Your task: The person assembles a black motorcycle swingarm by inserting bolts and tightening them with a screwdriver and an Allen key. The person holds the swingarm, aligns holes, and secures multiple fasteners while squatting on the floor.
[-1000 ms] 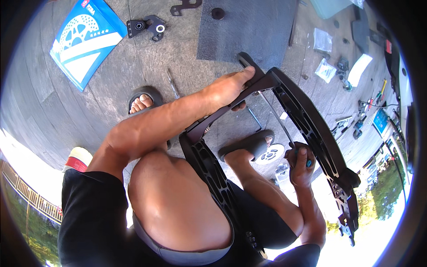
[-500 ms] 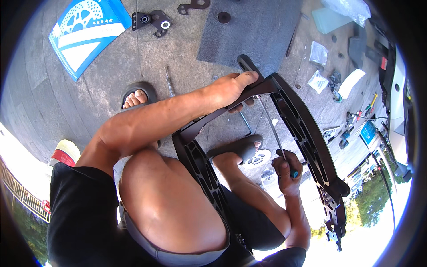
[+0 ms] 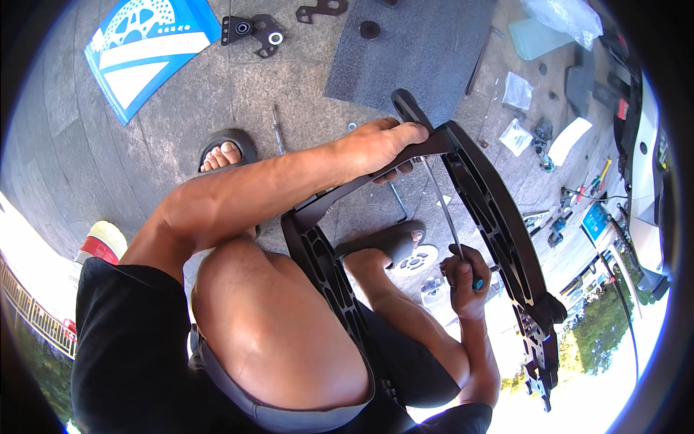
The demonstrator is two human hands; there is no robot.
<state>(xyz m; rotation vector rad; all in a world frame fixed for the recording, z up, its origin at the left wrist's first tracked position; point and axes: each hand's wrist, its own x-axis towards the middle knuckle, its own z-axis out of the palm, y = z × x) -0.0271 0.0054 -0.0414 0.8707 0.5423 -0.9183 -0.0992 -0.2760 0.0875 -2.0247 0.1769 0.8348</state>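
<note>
A black U-shaped metal frame [image 3: 499, 235] with cut-out side arms stands slantwise over my bent legs. My left hand [image 3: 387, 147] is wrapped round its crosspiece near the far corner, thumb on top and fingertips showing beneath. A black slotted tab [image 3: 410, 106] sticks up beside that thumb. My right hand [image 3: 468, 278] is closed round the dark handle of a long-shafted screwdriver [image 3: 443, 205], whose teal handle end shows. The shaft rises to the underside of the crosspiece, close to my left fingers. My hand hides most of the handle, and the tip's exact contact cannot be made out.
On the paving lie a dark mat [image 3: 412, 54], a blue-and-white packet [image 3: 148, 54], black brackets [image 3: 253, 35], a thin metal tool [image 3: 277, 130] and a hex key [image 3: 398, 202]. A perforated disc [image 3: 416, 260] lies by my right foot. Plastic bags [image 3: 517, 91] and tools are scattered at right.
The view has shifted slightly. My left hand keeps its grip on the frame, and the screwdriver stays in my right hand at nearly the same place.
</note>
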